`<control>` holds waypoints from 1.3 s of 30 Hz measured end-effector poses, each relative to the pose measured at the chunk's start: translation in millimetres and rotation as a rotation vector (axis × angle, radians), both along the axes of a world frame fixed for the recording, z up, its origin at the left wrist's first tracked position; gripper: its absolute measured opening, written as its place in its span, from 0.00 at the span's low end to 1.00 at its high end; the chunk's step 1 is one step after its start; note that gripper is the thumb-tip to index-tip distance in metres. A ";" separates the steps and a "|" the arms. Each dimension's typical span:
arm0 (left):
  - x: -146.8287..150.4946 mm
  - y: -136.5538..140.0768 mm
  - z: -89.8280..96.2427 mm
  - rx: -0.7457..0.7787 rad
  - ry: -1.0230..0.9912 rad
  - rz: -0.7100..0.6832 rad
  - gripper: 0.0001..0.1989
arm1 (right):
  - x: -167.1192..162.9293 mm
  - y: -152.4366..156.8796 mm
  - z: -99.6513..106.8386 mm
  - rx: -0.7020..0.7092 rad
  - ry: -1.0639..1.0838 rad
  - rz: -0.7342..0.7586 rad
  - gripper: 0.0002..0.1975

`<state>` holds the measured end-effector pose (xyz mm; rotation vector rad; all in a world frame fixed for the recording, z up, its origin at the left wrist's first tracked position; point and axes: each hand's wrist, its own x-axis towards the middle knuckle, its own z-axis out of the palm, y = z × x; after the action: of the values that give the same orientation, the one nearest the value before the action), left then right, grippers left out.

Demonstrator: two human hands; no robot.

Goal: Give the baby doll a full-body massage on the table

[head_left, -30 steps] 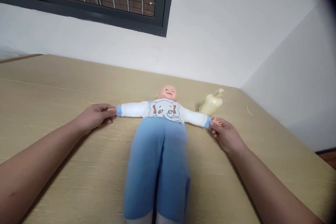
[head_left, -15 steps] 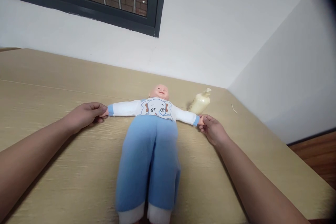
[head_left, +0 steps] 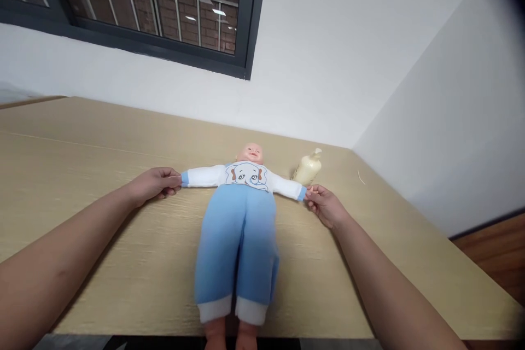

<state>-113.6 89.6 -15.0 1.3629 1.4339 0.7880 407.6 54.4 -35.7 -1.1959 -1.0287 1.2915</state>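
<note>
A baby doll (head_left: 240, 235) lies on its back on the wooden table (head_left: 156, 268), its head toward the wall and its bare feet at the near edge. It wears blue trousers with white cuffs and a white top with an elephant face. Both its arms are stretched out sideways. My left hand (head_left: 158, 183) pinches the doll's hand at the left of the view. On the other side, my right hand (head_left: 325, 205) grips the doll's other hand between thumb and fingers. Just beyond my right hand stands a cream-coloured pump bottle (head_left: 307, 169).
A thin pale strip (head_left: 361, 177) lies on the table at the right. White walls meet at the far right corner, and a dark-framed window (head_left: 164, 52) with bars is set above the table. The table's near edge shows at the bottom.
The view has shifted, so more window, the near table edge and the doll's feet now show. Both my hands still hold the doll's hands; its arms stay outstretched.
</note>
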 end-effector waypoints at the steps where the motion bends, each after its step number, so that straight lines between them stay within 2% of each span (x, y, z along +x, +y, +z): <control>1: 1.6 0.2 0.9 -0.003 0.002 0.001 0.15 | 0.0 0.7 -1.0 -0.001 -0.003 -0.009 0.20; 9: 13.9 -6.5 11.2 0.003 0.003 0.041 0.13 | -0.7 2.2 -1.0 -0.007 -0.007 -0.034 0.20; 15: 3.5 -3.2 3.5 -0.008 -0.065 -0.014 0.15 | 3.3 -4.0 2.9 -0.041 0.047 0.060 0.17; 19: 0.5 -3.9 0.3 -0.012 -0.094 -0.008 0.15 | 5.3 -6.9 3.9 -0.061 0.069 0.044 0.12; 31: 10.7 -7.8 -1.1 0.025 0.060 0.093 0.14 | -2.1 -12.7 8.8 -0.056 -0.096 -0.017 0.19; 39: 13.1 -8.6 1.7 0.019 0.066 0.071 0.14 | -4.0 -14.6 12.4 -0.063 -0.035 0.014 0.20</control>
<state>-100.5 81.0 -13.3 1.3694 1.5372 0.8112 403.7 39.8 -23.3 -1.2650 -1.0299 1.3268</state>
